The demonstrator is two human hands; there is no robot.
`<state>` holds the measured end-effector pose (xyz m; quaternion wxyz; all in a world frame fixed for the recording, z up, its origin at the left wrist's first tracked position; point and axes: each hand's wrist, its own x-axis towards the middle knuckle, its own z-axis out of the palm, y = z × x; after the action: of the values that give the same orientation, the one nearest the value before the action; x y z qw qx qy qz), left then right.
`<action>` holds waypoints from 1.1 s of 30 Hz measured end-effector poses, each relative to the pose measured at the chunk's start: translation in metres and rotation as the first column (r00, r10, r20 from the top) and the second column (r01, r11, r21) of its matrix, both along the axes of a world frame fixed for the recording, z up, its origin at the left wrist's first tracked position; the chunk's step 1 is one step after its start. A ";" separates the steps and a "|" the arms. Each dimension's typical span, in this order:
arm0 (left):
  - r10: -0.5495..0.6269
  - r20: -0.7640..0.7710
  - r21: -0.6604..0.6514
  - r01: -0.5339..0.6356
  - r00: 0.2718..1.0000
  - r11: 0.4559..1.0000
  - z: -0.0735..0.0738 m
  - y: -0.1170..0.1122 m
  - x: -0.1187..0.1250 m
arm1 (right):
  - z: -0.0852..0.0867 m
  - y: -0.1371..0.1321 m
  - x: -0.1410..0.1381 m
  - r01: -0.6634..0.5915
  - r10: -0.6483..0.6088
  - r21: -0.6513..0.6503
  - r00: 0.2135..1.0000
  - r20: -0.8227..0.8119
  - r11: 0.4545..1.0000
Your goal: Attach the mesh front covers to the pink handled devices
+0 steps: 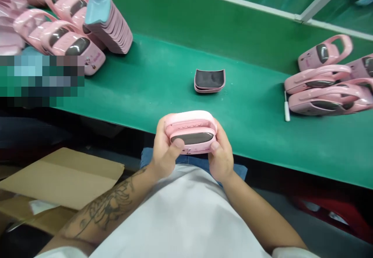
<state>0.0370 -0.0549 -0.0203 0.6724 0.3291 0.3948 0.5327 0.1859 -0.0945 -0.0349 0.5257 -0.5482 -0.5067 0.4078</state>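
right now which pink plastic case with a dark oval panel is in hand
The pink plastic case gripped between the left hand and right hand; all the others lie in heaps on the green bench mat.

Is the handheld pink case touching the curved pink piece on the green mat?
Apart: the head view shows green mat between the pink case and curved pink piece.

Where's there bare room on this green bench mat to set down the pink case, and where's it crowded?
For the held pink case, green mat shows between the left pile of pink handled cases and the small stack of curved dark-lined pieces, and again between that stack and the white marker. Both ends are crowded with pink cases.
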 end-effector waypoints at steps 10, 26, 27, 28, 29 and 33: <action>0.197 -0.174 0.248 -0.151 0.965 0.957 0.018 0.005 0.021 | 0.000 -0.006 0.002 0.067 -0.126 0.253 0.966 0.225 0.965; -0.311 -0.449 0.280 0.462 0.838 0.841 0.009 0.053 -0.013 | 0.004 0.026 0.061 -0.128 -0.009 0.300 0.909 0.416 0.945; -0.324 -0.487 0.287 0.499 0.811 0.818 0.009 0.053 -0.011 | 0.001 0.025 0.059 -0.139 0.011 0.302 0.921 0.391 0.943; -0.322 -0.515 0.296 0.518 0.794 0.803 0.008 0.052 -0.008 | -0.002 0.023 0.057 -0.138 0.018 0.299 0.929 0.371 0.944; -0.307 -0.533 0.308 0.519 0.789 0.797 0.008 0.051 -0.005 | -0.003 0.021 0.053 -0.124 0.016 0.284 0.934 0.357 0.951; -0.256 -0.527 0.354 0.483 0.810 0.801 0.006 0.044 0.004 | -0.003 0.009 0.038 -0.007 -0.040 0.162 0.956 0.290 0.987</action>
<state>0.0407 -0.0110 -0.0147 0.5530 0.6699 0.3247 0.3741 0.2243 -0.0851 -0.0378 0.4912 -0.5622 -0.6056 0.2755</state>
